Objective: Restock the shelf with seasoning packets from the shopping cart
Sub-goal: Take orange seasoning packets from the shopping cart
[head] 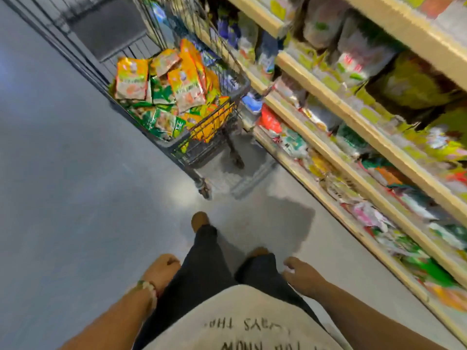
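A wire shopping cart (202, 150) stands ahead of me, piled with orange and green seasoning packets (185, 87). To the right runs the shelf (358, 178), several cream-edged tiers packed with blurred packets. My left hand (161, 270) hangs beside my left thigh with fingers loosely curled, holding nothing; a beaded bracelet sits on its wrist. My right hand (302, 275) hangs by my right thigh, fingers relaxed and empty. Both hands are well short of the cart.
Grey floor (75, 198) stretches to the left and between me and the cart. A dark wire cage or cart (106, 29) stands at the back left. My legs and brown shoes (199, 221) point toward the cart.
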